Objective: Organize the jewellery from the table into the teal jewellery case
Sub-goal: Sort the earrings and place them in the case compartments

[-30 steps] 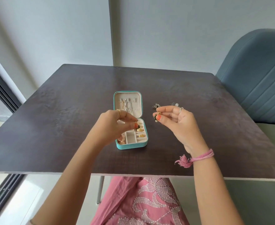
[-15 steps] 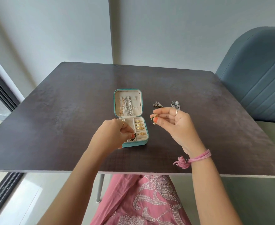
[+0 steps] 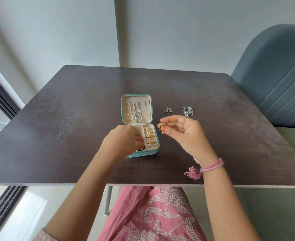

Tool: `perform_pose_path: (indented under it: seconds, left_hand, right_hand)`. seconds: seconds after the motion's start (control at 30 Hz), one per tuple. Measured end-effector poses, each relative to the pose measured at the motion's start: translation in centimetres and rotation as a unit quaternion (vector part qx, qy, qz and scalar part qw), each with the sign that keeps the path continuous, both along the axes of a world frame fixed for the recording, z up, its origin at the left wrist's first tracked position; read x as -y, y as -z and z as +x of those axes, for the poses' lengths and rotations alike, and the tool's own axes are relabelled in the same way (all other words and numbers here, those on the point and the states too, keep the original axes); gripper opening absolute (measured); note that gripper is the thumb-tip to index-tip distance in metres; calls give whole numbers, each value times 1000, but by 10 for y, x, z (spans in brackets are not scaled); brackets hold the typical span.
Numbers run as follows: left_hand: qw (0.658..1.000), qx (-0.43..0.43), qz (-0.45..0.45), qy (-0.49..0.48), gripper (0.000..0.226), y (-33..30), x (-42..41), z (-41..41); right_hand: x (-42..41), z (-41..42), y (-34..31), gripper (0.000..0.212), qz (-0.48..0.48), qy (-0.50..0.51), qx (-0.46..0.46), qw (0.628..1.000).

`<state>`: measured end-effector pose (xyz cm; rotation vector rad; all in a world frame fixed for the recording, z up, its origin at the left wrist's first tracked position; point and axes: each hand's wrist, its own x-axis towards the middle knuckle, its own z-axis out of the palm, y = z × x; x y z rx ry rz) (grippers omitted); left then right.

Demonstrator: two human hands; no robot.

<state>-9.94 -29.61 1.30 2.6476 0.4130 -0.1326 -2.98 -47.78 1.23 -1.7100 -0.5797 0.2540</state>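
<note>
The teal jewellery case (image 3: 154, 117) lies open mid-table, chains hanging in its lid and several gold rings (image 3: 149, 136) in its ring rolls. My left hand (image 3: 122, 142) reaches into the case's near left compartment and pinches a small dark green earring (image 3: 141, 148) there. To the right of the case my right hand (image 3: 183, 134) is raised, pinching a matching gold and green earring (image 3: 162, 126) between thumb and fingertips. On the table behind it lie a pair of triangular earrings (image 3: 168, 110) and a silver floral cluster piece (image 3: 188, 111).
The dark wooden table (image 3: 73, 119) has its front edge close to my lap. A blue-grey upholstered chair (image 3: 275, 80) stands at the right. A wall rises behind the table and a window track runs along the left floor.
My left hand has lowered with the dark earring from above the case into its near left compartment. My right hand stays raised beside the case with the other earring.
</note>
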Motion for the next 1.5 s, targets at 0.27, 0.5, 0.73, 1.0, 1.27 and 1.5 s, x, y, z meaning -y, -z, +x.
perform_pose_path:
  seconds: [0.27, 0.5, 0.73, 1.0, 1.27, 1.5]
  left_hand:
    - [1000, 0, -22, -5, 8, 1, -6, 8]
    - [991, 103, -64, -61, 5, -3, -12, 4]
    - [975, 165, -94, -111, 8, -4, -18, -3]
    - [960, 194, -134, -149, 8, 3, -28, -7]
    - [960, 193, -135, -149, 10, 6, -30, -8]
    - [960, 194, -137, -148, 8, 5, -29, -8]
  right_hand:
    - [-5, -1, 2, 16, -40, -24, 1, 999]
    - [-21, -6, 10, 18, -92, -73, 30, 993]
    - [-35, -11, 18, 21, -170, -84, 70, 979]
    - [-34, -15, 13, 18, -208, -83, 109, 968]
    - [-36, -12, 14, 18, -260, -78, 145, 951]
    - [-43, -8, 20, 19, -286, -76, 199, 934]
